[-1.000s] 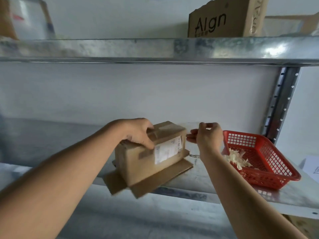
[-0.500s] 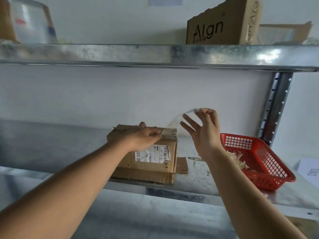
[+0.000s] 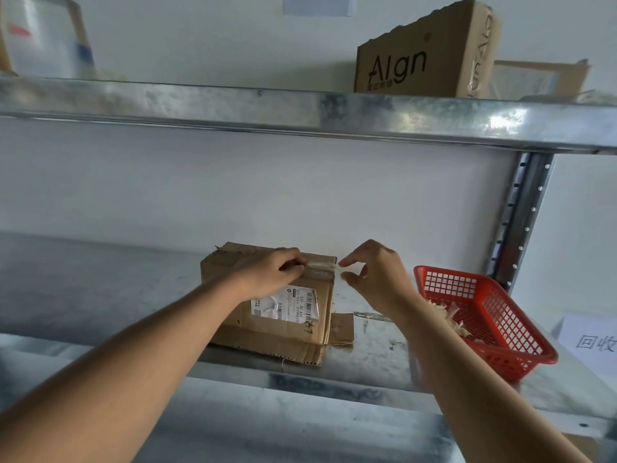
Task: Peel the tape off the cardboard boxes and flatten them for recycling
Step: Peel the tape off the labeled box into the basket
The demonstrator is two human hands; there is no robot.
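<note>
A small cardboard box [image 3: 290, 325] with a white shipping label stands on the metal shelf [image 3: 377, 359], its bottom flaps splayed out flat. Clear tape [image 3: 320, 265] runs over its top right edge. My left hand [image 3: 270, 275] lies on the box top and holds it down, its bent fingertips at the tape. My right hand [image 3: 370, 275] hovers just right of the box's top edge, thumb and forefinger a little apart near the tape end. I cannot tell whether clear tape clings to its fingers.
A red plastic basket [image 3: 494, 315] with crumpled tape scraps sits to the right on the shelf. A white paper sign [image 3: 591, 339] lies at the far right. On the upper shelf [image 3: 300, 108] stand a printed carton [image 3: 424, 55] and a clear container [image 3: 43, 38]. An upright post [image 3: 521, 215] rises behind the basket.
The box went from tilted to standing flat on the shelf. My right hand lifted a clear tape strip upward, then dropped back down to the box's top right edge.
</note>
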